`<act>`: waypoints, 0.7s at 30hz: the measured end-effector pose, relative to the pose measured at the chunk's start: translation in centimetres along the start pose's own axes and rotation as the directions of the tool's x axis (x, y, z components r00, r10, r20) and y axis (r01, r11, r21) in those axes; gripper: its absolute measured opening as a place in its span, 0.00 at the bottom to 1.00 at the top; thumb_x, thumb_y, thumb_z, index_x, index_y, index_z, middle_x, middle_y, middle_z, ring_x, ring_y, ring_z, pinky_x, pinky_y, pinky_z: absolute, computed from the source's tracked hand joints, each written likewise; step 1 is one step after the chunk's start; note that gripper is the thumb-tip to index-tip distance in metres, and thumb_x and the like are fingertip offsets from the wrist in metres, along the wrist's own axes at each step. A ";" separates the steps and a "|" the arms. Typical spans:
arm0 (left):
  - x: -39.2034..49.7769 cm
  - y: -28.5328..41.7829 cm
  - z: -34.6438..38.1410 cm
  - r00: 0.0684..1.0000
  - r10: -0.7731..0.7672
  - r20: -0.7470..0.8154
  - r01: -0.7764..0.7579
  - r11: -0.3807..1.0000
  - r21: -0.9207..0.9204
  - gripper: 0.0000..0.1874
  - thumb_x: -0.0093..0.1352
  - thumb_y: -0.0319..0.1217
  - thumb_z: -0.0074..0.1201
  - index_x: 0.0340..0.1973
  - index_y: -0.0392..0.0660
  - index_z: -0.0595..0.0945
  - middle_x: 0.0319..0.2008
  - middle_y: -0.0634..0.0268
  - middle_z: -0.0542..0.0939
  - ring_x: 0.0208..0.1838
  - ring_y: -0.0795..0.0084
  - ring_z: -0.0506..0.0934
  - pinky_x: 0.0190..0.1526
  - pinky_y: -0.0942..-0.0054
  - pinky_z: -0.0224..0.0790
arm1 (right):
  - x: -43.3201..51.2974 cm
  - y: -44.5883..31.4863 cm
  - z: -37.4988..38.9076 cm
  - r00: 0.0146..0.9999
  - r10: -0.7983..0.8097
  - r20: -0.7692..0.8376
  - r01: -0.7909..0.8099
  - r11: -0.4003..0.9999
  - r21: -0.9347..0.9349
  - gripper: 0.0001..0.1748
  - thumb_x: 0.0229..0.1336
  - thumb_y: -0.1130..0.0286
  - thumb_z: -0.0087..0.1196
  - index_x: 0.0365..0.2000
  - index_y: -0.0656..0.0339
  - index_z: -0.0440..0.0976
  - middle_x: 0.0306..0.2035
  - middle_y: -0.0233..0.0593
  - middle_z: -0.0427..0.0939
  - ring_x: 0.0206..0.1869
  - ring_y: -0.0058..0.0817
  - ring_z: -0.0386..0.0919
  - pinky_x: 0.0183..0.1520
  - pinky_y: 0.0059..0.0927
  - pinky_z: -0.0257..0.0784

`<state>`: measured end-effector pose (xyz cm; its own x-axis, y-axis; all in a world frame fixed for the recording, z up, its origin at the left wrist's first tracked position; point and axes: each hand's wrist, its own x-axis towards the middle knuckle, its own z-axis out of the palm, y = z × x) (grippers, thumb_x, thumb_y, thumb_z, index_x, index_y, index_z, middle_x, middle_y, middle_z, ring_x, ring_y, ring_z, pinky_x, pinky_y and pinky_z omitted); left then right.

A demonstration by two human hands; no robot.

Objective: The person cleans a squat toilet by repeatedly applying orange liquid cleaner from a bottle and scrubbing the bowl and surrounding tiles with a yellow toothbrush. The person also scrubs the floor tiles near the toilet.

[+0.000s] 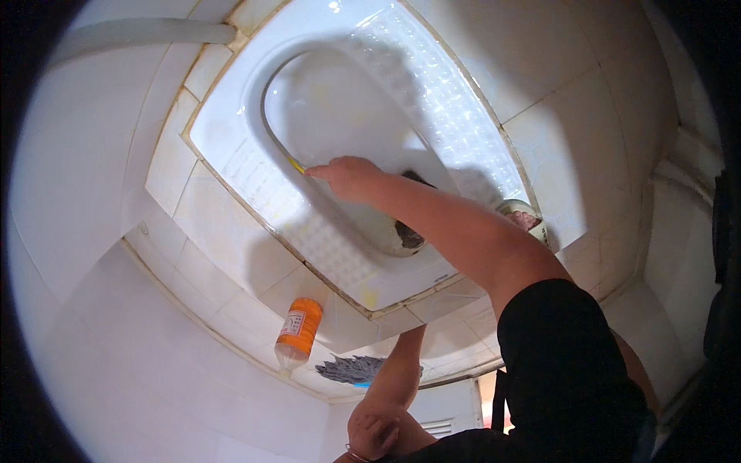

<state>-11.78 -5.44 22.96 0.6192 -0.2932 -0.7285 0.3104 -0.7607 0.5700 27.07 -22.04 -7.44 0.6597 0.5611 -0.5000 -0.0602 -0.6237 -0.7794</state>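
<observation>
My right hand (354,179) reaches over a white ceramic squat toilet (463,144), its index finger extended at the inner left rim. A narrow yellow strip (296,166) shows at the fingertip; whether it is a held object or a streak on the ceramic, I cannot tell. Under my forearm lies the dark drain opening (410,235), partly hidden. My left hand (373,433), with a bracelet at the wrist, rests by my bent knee at the bottom and holds nothing visible. Yellow smears (370,298) mark the toilet's front corner.
A clear plastic bottle of orange liquid (301,324) stands below the platform edge, near a grey mop head (350,369). My slippered foot (524,219) is beside the toilet's right rim. A grey pipe (145,35) enters the tiled surround at upper left.
</observation>
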 end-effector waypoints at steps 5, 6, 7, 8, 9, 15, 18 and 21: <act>-1.3 -1.0 0.6 0.999 -0.027 -0.035 0.025 0.999 -0.043 0.07 0.59 0.34 0.63 0.32 0.48 0.85 0.32 0.61 0.85 0.33 0.63 0.82 0.31 0.68 0.74 | 4.2 1.2 2.8 0.949 -0.144 -0.282 0.197 0.966 0.168 0.27 0.64 0.73 0.41 0.61 0.38 0.69 0.47 0.49 0.79 0.48 0.45 0.78 0.53 0.44 0.71; -1.7 -1.2 0.8 0.998 -0.039 -0.044 0.037 0.998 -0.052 0.08 0.59 0.34 0.62 0.33 0.48 0.85 0.32 0.61 0.84 0.33 0.63 0.82 0.31 0.68 0.74 | 5.5 0.3 1.9 0.968 -0.084 -0.235 0.131 0.972 0.193 0.27 0.64 0.73 0.41 0.61 0.37 0.69 0.47 0.49 0.79 0.48 0.45 0.78 0.52 0.43 0.72; -1.9 -1.5 1.0 0.998 -0.048 -0.051 0.044 0.997 -0.063 0.08 0.59 0.34 0.62 0.33 0.48 0.85 0.33 0.61 0.84 0.34 0.62 0.82 0.32 0.68 0.74 | 6.8 -1.3 -0.1 0.982 -0.022 -0.189 0.063 0.975 0.213 0.26 0.65 0.72 0.42 0.61 0.37 0.70 0.48 0.48 0.79 0.48 0.45 0.78 0.52 0.42 0.72; -2.2 -1.7 1.1 0.997 -0.050 -0.057 0.046 0.996 -0.072 0.08 0.59 0.34 0.62 0.33 0.48 0.85 0.33 0.61 0.84 0.34 0.62 0.82 0.32 0.68 0.74 | 7.7 -2.1 -1.4 0.989 0.042 -0.145 -0.008 0.974 0.227 0.26 0.65 0.72 0.42 0.61 0.36 0.70 0.48 0.48 0.79 0.48 0.44 0.78 0.52 0.41 0.72; -2.4 -1.9 1.2 0.997 -0.049 -0.059 0.044 0.996 -0.083 0.08 0.59 0.34 0.62 0.33 0.48 0.85 0.33 0.61 0.84 0.34 0.62 0.82 0.33 0.67 0.74 | 8.1 -1.7 -1.5 0.985 0.030 -0.171 0.004 0.981 0.196 0.26 0.65 0.72 0.42 0.61 0.35 0.70 0.47 0.48 0.79 0.47 0.44 0.78 0.51 0.41 0.72; -3.4 -3.2 1.5 0.996 -0.051 -0.078 0.039 0.989 -0.146 0.09 0.59 0.34 0.62 0.35 0.48 0.85 0.33 0.62 0.84 0.35 0.62 0.82 0.35 0.66 0.74 | 3.9 3.8 2.0 0.974 -0.109 0.199 0.132 0.985 -0.108 0.30 0.60 0.77 0.44 0.57 0.31 0.74 0.50 0.43 0.79 0.48 0.46 0.79 0.52 0.44 0.74; -3.9 -3.7 1.6 0.995 -0.048 -0.087 0.033 0.985 -0.168 0.09 0.59 0.34 0.62 0.35 0.49 0.85 0.34 0.62 0.84 0.36 0.61 0.82 0.36 0.66 0.74 | -0.8 4.5 2.9 0.946 -0.250 0.207 0.296 0.927 -0.230 0.29 0.61 0.78 0.43 0.58 0.34 0.73 0.49 0.46 0.79 0.45 0.45 0.79 0.51 0.42 0.73; -4.4 -4.3 1.5 0.996 -0.031 -0.081 0.016 0.983 -0.181 0.10 0.59 0.34 0.62 0.36 0.49 0.85 0.34 0.62 0.84 0.37 0.61 0.82 0.37 0.65 0.74 | 2.0 3.3 3.5 0.994 -0.106 0.039 0.109 0.991 -0.073 0.27 0.63 0.77 0.42 0.59 0.39 0.72 0.47 0.51 0.79 0.46 0.43 0.78 0.52 0.38 0.71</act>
<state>-16.94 -1.79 23.13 0.6655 -0.2213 -0.7129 0.4458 -0.6482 0.6174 25.56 -21.06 -12.39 0.6329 0.6447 -0.4287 0.0664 -0.5969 -0.7996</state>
